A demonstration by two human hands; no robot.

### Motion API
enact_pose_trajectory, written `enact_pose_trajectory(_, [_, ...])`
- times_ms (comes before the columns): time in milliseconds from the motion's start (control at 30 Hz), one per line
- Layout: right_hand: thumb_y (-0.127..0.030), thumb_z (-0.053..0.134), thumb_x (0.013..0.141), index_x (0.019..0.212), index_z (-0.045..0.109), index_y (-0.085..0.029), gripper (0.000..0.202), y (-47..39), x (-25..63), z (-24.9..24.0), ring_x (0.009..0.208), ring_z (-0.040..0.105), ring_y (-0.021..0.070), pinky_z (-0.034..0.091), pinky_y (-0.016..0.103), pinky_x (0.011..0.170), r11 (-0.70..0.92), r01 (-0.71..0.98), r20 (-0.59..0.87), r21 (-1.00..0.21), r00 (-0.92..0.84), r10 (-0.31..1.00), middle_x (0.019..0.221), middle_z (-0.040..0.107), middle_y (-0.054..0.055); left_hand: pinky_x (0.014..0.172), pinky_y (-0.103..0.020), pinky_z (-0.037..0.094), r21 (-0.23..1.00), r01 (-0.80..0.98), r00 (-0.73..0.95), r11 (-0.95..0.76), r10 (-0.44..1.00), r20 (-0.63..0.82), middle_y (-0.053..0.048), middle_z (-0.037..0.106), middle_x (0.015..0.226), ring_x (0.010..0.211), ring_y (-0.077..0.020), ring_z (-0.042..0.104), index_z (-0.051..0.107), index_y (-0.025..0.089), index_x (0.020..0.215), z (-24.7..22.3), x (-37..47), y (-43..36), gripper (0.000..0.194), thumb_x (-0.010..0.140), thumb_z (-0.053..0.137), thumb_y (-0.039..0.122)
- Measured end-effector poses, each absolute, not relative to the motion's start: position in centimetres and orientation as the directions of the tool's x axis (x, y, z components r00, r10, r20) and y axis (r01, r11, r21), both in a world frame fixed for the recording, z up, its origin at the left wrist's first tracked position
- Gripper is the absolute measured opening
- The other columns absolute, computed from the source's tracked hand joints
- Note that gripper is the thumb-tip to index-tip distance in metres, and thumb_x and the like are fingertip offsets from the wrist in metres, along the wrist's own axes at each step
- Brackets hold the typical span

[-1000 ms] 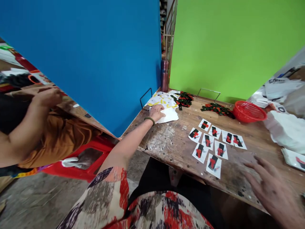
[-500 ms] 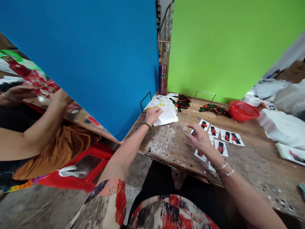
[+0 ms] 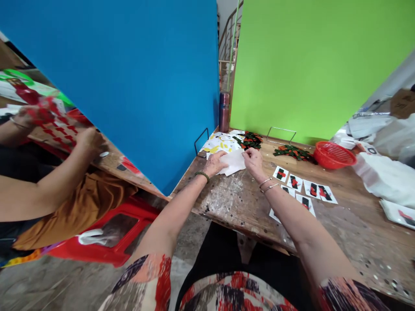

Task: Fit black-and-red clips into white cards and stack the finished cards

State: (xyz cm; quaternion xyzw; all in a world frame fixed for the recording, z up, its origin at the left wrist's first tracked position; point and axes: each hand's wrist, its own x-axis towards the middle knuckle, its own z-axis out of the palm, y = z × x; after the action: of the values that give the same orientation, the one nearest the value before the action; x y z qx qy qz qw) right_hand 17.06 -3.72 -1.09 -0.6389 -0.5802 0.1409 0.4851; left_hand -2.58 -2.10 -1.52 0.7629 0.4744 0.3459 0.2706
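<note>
White paper sheets (image 3: 234, 162) lie in a small stack between my two hands. At their left edge my left hand (image 3: 216, 164) holds the sheets, its fingers closed on the paper. My right hand (image 3: 253, 160) pinches the right upper corner of a sheet. Scraps of white and yellow paper (image 3: 218, 142) lie just behind the stack. Beyond my right hand is a heap of black and red pieces (image 3: 252, 139). White cards (image 3: 295, 182) bearing black and red pieces lie in rows to the right, some partly behind my right forearm.
A red basket (image 3: 333, 155) stands beside a second pile of black and red strips (image 3: 293, 152). A thermos (image 3: 224, 112) is in the corner between the blue panel (image 3: 129, 77) and green panel (image 3: 311, 65). Left of the blue panel, another person's hands (image 3: 89, 142) handle red pieces.
My right hand has moved from above the cards, up and left, to the stack, and has taken hold of a sheet's corner. My left hand stays at the paper.
</note>
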Motion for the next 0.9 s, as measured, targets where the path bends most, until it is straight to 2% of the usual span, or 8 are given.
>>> enact_pose_trajectory(133, [-0.028, 0.053, 0.078, 0.070, 0.048, -0.022, 0.012, -3.6, 18.4, -1.0, 0.071, 0.049, 0.0176, 0.044, 0.033, 0.071, 0.100, 0.511, 0.372, -0.854, 0.465, 0.803, 0.070, 0.054, 0.002, 0.074, -0.029, 0.048, 0.711, 0.619, 0.274, -0.334, 0.940, 0.202, 0.000, 0.068, 0.084, 0.081, -0.0192, 0.062, 0.069, 0.018, 0.097, -2.0, -3.3, -1.2, 0.034, 0.063, 0.072, 0.019])
enact_pose_trajectory(233, [-0.029, 0.058, 0.077, 0.072, 0.046, -0.023, 0.014, -4.7, 19.7, -0.8, 0.060, 0.048, 0.0148, 0.046, 0.031, 0.059, 0.055, 0.261, 0.196, -0.964, 0.551, 0.811, 0.065, 0.051, -0.002, 0.083, -0.033, 0.049, 0.692, 0.656, 0.236, -0.302, 0.953, 0.192, -0.005, 0.069, 0.093, 0.091, -0.0228, 0.062, 0.068, 0.017, 0.097, -1.7, -3.8, -0.5, 0.035, 0.062, 0.071, 0.014])
enact_pose_trajectory(400, [-0.031, 0.067, 0.069, 0.080, 0.055, -0.020, 0.020, -9.2, 20.4, -0.3, 0.053, 0.052, 0.0103, 0.051, 0.027, 0.048, 0.035, -0.023, 0.020, -0.999, 0.478, 0.878, 0.070, 0.059, -0.002, 0.104, -0.041, 0.041, 0.587, 0.731, 0.095, -0.348, 0.904, 0.417, -0.013, 0.062, 0.117, 0.115, -0.0302, 0.055, 0.067, 0.016, 0.109, 0.3, -2.4, -2.7, 0.042, 0.068, 0.071, 0.016])
enact_pose_trajectory(500, [-0.036, 0.072, 0.066, 0.080, 0.058, -0.018, 0.026, -12.8, 19.8, -0.2, 0.052, 0.051, 0.0083, 0.051, 0.024, 0.046, 0.106, -0.099, 0.053, -0.989, 0.432, 0.900, 0.071, 0.059, -0.003, 0.091, -0.036, 0.049, 0.686, 0.533, 0.145, -0.496, 0.852, 0.504, -0.008, 0.066, 0.103, 0.094, -0.0221, 0.062, 0.069, 0.018, 0.100, 1.5, -0.2, -7.5, 0.021, 0.081, 0.062, 0.020])
enact_pose_trajectory(633, [-0.042, 0.069, 0.075, 0.081, 0.059, -0.020, 0.025, -17.5, 18.3, -0.4, 0.050, 0.050, 0.0100, 0.048, 0.026, 0.046, 0.195, 0.063, 0.203, -0.979, 0.425, 0.882, 0.070, 0.059, -0.002, 0.077, -0.031, 0.054, 0.902, 0.086, 0.213, -0.422, 0.893, 0.397, -0.006, 0.070, 0.090, 0.081, -0.0178, 0.066, 0.068, 0.018, 0.097, 0.9, 3.2, -14.6, 0.019, 0.080, 0.068, 0.027])
enact_pose_trajectory(733, [-0.036, 0.058, 0.086, 0.084, 0.063, -0.021, 0.016, -20.5, 17.2, -1.1, 0.069, 0.059, 0.0168, 0.053, 0.033, 0.066, 0.266, 0.367, 0.405, -0.892, 0.380, 0.832, 0.080, 0.064, 0.003, 0.083, -0.032, 0.055, 0.947, -0.221, 0.215, -0.232, 0.936, 0.279, -0.008, 0.072, 0.099, 0.091, -0.0192, 0.069, 0.066, 0.018, 0.101, -1.3, 4.8, -18.1, 0.032, 0.074, 0.075, 0.032])
enact_pose_trajectory(833, [-0.025, 0.050, 0.089, 0.080, 0.061, -0.022, 0.015, -22.6, 16.5, -2.2, 0.091, 0.059, 0.0221, 0.049, 0.039, 0.086, 0.298, 0.632, 0.536, -0.715, 0.222, 0.815, 0.090, 0.065, 0.007, 0.087, -0.032, 0.054, 0.924, -0.361, 0.178, -0.123, 0.964, 0.197, -0.007, 0.073, 0.100, 0.092, -0.0182, 0.069, 0.066, 0.018, 0.100, -3.6, 5.4, -19.8, 0.036, 0.072, 0.079, 0.036])
enact_pose_trajectory(900, [-0.022, 0.048, 0.088, 0.077, 0.058, -0.022, 0.015, -23.3, 16.1, -3.1, 0.090, 0.056, 0.0230, 0.047, 0.039, 0.085, 0.278, 0.705, 0.536, -0.653, 0.172, 0.826, 0.088, 0.062, 0.008, 0.084, -0.030, 0.054, 0.922, -0.379, 0.149, -0.078, 0.978, 0.144, -0.005, 0.073, 0.097, 0.087, -0.0171, 0.069, 0.067, 0.018, 0.099, -4.7, 5.4, -20.5, 0.037, 0.071, 0.079, 0.038])
